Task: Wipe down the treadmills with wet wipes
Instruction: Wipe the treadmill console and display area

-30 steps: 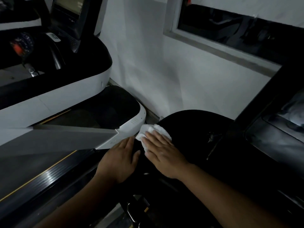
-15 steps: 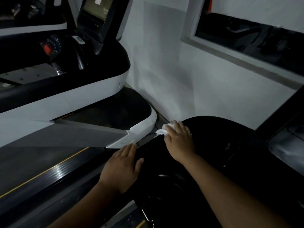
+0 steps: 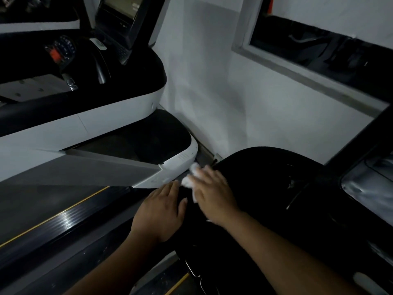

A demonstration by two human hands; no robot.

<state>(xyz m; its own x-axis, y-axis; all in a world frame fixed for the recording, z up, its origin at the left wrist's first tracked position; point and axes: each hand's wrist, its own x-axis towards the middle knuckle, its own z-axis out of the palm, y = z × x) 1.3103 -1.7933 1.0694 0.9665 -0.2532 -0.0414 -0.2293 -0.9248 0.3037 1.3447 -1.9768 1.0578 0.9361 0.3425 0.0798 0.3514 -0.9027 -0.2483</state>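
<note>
A white wet wipe lies on the left edge of a black treadmill motor cover. My right hand presses flat on the wipe, fingers straight and blurred by motion, covering most of it. Just to its left, my left hand rests flat on the same black cover, fingers together and pointing forward, holding nothing.
A second treadmill with a white-edged hood, console and white handrail stands at left, its side rail running toward me. A white wall with a dark window is ahead. A black upright rises at right.
My right hand has slid the wipe back toward me and leftward along the black cover's edge. My left hand has stayed in place on the cover.
</note>
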